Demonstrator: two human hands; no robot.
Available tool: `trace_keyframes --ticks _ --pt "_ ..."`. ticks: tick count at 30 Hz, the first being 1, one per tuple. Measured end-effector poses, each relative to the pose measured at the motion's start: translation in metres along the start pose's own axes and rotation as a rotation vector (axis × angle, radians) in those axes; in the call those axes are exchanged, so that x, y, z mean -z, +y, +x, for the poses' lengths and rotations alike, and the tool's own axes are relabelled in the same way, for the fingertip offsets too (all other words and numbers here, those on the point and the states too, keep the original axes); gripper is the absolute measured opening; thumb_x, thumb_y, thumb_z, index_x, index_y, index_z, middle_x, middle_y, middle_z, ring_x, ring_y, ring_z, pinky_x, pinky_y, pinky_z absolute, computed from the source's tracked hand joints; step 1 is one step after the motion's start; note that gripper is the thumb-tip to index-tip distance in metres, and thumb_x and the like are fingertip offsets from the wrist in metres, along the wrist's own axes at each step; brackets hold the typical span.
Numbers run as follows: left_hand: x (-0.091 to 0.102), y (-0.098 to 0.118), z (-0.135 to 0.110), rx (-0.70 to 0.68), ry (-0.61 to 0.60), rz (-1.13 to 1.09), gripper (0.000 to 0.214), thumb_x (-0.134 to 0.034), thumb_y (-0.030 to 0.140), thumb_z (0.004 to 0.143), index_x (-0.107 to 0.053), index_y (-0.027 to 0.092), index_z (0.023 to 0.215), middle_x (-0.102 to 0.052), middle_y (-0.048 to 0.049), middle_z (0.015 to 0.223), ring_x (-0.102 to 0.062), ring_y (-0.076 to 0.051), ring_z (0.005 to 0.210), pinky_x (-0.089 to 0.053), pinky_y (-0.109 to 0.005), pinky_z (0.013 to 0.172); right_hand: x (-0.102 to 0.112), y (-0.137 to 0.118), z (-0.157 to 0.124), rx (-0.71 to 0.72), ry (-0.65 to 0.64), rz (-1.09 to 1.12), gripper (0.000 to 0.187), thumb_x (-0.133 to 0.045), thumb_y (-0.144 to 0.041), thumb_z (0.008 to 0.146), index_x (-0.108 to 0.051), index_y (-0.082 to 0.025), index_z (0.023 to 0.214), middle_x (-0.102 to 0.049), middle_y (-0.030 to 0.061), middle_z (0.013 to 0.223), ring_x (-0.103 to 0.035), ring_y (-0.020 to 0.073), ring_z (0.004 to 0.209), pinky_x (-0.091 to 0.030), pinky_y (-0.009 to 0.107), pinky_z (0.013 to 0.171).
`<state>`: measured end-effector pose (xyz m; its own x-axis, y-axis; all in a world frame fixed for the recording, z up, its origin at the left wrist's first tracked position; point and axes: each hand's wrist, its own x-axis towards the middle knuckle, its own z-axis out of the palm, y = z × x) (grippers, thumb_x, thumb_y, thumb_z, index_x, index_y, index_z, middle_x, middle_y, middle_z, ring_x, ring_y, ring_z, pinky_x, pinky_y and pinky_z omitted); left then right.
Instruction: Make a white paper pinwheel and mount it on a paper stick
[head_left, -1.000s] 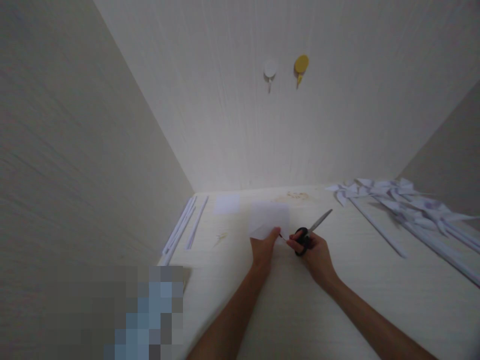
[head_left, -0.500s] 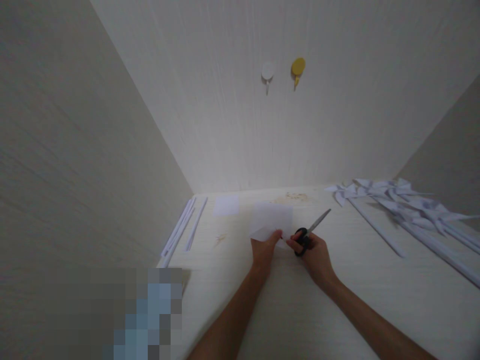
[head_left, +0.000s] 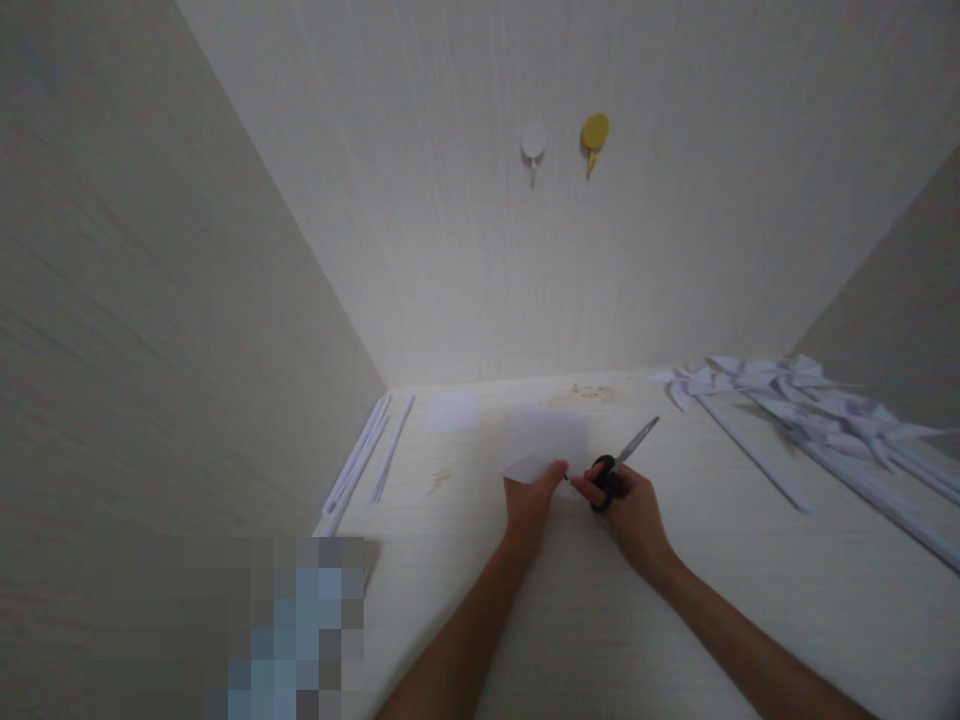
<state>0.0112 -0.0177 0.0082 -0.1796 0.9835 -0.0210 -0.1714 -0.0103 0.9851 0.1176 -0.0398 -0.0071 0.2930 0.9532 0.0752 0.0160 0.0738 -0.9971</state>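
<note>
My left hand [head_left: 534,497] grips the near edge of a white paper sheet [head_left: 551,435], thumb on top and fingers hidden beneath. Part of the sheet's near left side is raised or folded over. Close to the thumb tip, my right hand [head_left: 630,508] is closed round the black handles of a pair of scissors [head_left: 606,482]. The blades point away to the upper right, off the paper. Its fingertips reach toward the sheet's near edge, where a small dark spot shows; I cannot make out what it is.
Another white paper square [head_left: 452,411] lies at the back left, beside several rolled paper sticks [head_left: 391,450]. Several paper pinwheels [head_left: 810,405] on sticks are piled at the right. A white hook [head_left: 533,142] and a yellow hook [head_left: 595,132] are on the back wall.
The paper and my left hand have shifted very slightly to the right. My right hand keeps the scissors in almost the same place.
</note>
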Motion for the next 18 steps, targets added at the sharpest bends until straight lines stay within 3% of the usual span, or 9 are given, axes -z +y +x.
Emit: trace_keyframes --ticks 4,11,18 --pt "-0.0015 0.0011 0.0001 0.003 -0.013 0.032 0.022 -0.064 0.019 0.053 -0.061 0.015 0.075 -0.064 -0.0054 0.077 -0.059 -0.018 0.073 -0.043 -0.031 0.072 0.0006 0.0025 0.0003 0.016 0.022 0.001 0.024 -0.068 -0.03 0.052 -0.049 -0.016 0.059 -0.045 -0.0056 0.049 -0.039 0.0075 0.044 -0.031 0.019 0.041" --pt "-0.0031 -0.0053 0.0007 -0.026 -0.141 0.106 0.007 -0.061 0.016 0.054 -0.06 0.018 0.061 -0.064 -0.0022 0.064 -0.059 -0.018 0.067 -0.044 -0.031 0.069 0.0012 0.0025 0.0 0.023 0.034 -0.02 0.022 -0.066 -0.029 0.054 -0.049 -0.016 0.059 -0.047 -0.004 0.05 -0.041 0.0083 0.045 -0.032 0.02 0.041" --pt "-0.002 -0.0044 -0.0001 -0.019 -0.149 0.083 0.01 -0.061 0.017 0.054 -0.061 0.017 0.064 -0.064 -0.0024 0.065 -0.058 -0.018 0.072 -0.043 -0.032 0.072 0.0008 0.0027 0.0013 0.026 0.016 -0.004 0.021 -0.066 -0.027 0.054 -0.049 -0.017 0.061 -0.046 -0.0049 0.051 -0.04 0.008 0.046 -0.031 0.019 0.042"
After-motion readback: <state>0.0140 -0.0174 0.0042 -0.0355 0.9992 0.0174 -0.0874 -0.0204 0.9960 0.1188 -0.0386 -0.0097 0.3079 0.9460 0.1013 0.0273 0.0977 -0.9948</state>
